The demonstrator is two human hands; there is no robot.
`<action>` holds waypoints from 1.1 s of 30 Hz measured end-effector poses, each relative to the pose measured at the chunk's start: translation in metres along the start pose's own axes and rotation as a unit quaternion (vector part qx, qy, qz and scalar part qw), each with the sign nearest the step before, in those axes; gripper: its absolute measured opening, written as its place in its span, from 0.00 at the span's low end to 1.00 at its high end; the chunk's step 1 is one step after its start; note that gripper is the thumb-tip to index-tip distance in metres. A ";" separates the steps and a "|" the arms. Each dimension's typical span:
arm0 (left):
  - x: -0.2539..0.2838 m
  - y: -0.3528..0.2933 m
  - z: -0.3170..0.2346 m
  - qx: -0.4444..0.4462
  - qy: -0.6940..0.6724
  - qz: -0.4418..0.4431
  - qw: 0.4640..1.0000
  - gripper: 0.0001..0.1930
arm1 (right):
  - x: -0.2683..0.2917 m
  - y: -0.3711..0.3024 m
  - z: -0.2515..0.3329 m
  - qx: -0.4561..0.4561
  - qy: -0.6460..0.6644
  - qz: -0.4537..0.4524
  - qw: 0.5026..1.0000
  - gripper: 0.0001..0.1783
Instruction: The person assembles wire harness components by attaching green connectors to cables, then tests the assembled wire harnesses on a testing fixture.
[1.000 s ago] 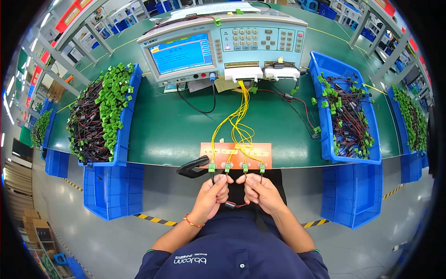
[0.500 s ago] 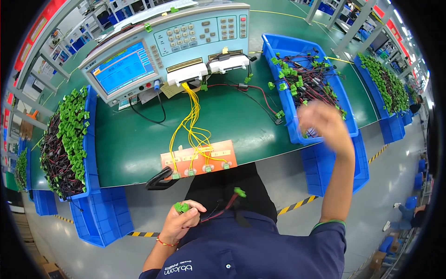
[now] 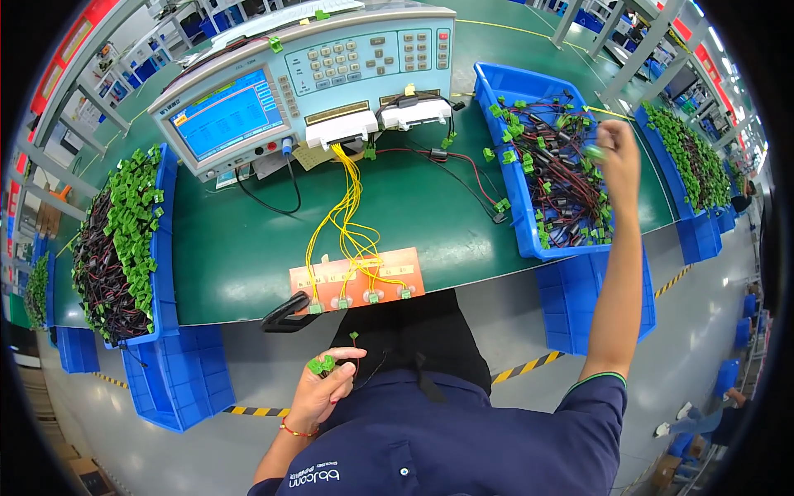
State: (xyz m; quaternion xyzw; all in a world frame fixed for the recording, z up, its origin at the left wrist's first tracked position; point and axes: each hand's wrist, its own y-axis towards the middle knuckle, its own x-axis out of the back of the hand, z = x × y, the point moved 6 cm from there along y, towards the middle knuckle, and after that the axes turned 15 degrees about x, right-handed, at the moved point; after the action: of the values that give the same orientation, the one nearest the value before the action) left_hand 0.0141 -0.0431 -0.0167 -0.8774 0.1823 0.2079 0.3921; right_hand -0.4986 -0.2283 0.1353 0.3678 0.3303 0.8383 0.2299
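Note:
My left hand, held low in front of my body, is closed round several green connectors on thin wires. Beyond its fingers a thin red wire rises to one more small green connector. Out over the right-hand blue bin, my right hand has its fingers pinched at a blurred green connector. Any wire on that connector is hard to make out. Below the hand, the bin holds a tangle of red and black wire leads with green connectors.
A tester with a screen stands at the back of the green table. Yellow wires run from it to an orange board at the front edge. Another blue bin full of leads sits left. A black handle juts forward.
My right hand has moved up and away over the bin, and a green connector now shows at its fingers. The connector trailing from my left hand has swung leftward.

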 end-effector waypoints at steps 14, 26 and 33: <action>-0.063 0.010 -0.032 -0.201 0.213 0.073 0.953 0.23 | -0.117 -0.195 0.250 -0.002 0.299 0.560 0.773 0.20; -0.009 0.011 -0.009 -0.073 -0.024 -0.049 0.996 0.18 | -0.193 -0.299 0.258 -0.339 0.546 0.507 0.575 0.22; 0.001 0.027 -0.007 -0.070 -0.062 -0.064 0.994 0.16 | -0.177 -0.266 0.241 -0.229 0.458 0.292 0.808 0.12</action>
State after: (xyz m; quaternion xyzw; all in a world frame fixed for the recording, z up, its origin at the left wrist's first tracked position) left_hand 0.0033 -0.0655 -0.0293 -0.8979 0.0860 0.2487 0.3528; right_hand -0.1651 -0.0671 -0.0161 -0.0429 0.0723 0.9884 -0.1263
